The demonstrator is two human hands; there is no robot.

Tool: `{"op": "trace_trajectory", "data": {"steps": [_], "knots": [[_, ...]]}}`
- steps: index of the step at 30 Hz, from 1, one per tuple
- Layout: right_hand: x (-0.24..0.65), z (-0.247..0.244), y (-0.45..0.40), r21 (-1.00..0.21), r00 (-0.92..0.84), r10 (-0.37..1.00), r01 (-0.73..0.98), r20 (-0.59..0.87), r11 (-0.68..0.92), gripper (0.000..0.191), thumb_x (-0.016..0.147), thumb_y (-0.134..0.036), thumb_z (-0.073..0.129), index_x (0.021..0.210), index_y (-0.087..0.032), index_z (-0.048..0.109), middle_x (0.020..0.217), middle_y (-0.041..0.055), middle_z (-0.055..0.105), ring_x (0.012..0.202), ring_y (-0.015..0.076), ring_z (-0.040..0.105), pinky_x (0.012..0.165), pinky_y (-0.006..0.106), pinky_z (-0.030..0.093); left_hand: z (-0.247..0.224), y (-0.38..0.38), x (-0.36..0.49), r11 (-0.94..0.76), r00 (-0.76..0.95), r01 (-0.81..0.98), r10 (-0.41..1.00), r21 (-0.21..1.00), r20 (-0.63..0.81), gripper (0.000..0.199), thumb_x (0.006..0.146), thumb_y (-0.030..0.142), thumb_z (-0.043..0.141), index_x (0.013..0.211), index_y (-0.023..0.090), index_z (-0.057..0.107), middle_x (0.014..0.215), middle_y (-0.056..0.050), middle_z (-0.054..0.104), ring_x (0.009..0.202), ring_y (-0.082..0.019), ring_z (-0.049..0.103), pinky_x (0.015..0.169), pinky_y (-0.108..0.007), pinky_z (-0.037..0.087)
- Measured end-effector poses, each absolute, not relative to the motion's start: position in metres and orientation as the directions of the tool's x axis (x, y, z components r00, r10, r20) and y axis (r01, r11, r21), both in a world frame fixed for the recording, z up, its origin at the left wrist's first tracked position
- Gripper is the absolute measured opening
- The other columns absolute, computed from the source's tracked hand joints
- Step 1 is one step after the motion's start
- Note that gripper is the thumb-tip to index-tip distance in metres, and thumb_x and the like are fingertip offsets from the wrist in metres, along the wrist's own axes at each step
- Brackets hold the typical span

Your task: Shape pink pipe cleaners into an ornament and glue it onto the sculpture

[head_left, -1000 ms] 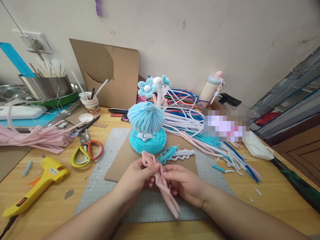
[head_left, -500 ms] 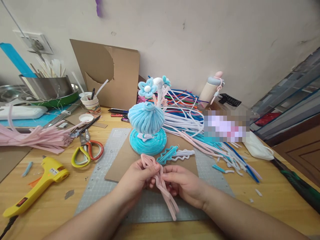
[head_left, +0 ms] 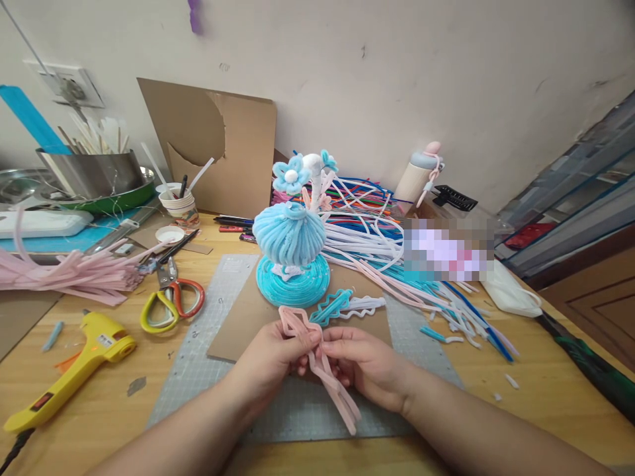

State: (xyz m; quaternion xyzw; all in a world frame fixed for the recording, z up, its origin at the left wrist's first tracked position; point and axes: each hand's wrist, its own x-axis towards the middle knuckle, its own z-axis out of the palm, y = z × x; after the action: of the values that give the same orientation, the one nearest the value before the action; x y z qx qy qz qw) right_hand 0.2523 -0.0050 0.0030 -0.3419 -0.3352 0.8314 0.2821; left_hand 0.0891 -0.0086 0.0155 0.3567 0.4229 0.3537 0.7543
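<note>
Over the cardboard sheet (head_left: 233, 330), the left hand (head_left: 270, 350) and right hand (head_left: 367, 357) pinch bent pink fuzzy stems (head_left: 340, 396) between closed fingers. Just beyond, a blue shell-shaped ornament (head_left: 292, 235) partly hides the stem pile (head_left: 362, 235); turquoise zigzag stems (head_left: 333, 307) lie beside it. Scissors (head_left: 171, 285) and a glue gun (head_left: 102, 344) lie left.

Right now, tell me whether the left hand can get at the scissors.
Probably yes: between the left hand and the scissors lie only flat cardboard and cutting mat, but it holds pink stems.

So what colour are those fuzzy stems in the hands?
The fuzzy stems are pale pink, clearest in the head view.
</note>
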Motion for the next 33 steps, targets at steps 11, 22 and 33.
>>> {"op": "trace_trajectory", "data": {"steps": [11,22,33], "knots": [[0.2516,0.0040,-0.0055,-0.732,-0.664,0.672,-0.271,-0.328,-0.625,0.023,0.083,-0.025,0.052,0.088,-0.007,0.066,0.081,0.0101,0.065,0.057,0.0075,0.046,0.044,0.017,0.023,0.0184,-0.0067,0.0899,0.456,0.329,-0.268,0.871,0.848,-0.364,0.028,0.074,0.037,0.066,0.065,0.013,0.054,0.051,0.000,0.055,0.043,-0.005,0.038,0.044,-0.019,0.025],[0.2535,0.0011,-0.0064,-0.677,-0.620,0.685,-0.316,-0.384,-0.665,0.010,0.075,-0.022,0.063,0.077,-0.012,0.064,0.070,0.0020,0.060,0.059,0.0091,0.049,0.054,0.020,0.033,0.0197,-0.0060,0.0888,0.460,0.303,-0.264,0.874,0.848,-0.380,0.029,0.072,0.041,0.067,0.070,0.014,0.056,0.051,0.003,0.053,0.041,-0.004,0.037,0.040,-0.016,0.024],[0.2513,0.0010,-0.0078,-0.713,-0.646,0.686,-0.303,-0.335,-0.633,0.013,0.077,-0.023,0.061,0.078,-0.011,0.066,0.071,0.0027,0.060,0.061,0.0096,0.048,0.063,0.023,0.036,0.0166,-0.0068,0.0891,0.440,0.324,-0.204,0.873,0.874,-0.364,0.033,0.073,0.042,0.066,0.062,0.014,0.053,0.050,0.002,0.053,0.043,-0.005,0.038,0.041,-0.017,0.025]]}}
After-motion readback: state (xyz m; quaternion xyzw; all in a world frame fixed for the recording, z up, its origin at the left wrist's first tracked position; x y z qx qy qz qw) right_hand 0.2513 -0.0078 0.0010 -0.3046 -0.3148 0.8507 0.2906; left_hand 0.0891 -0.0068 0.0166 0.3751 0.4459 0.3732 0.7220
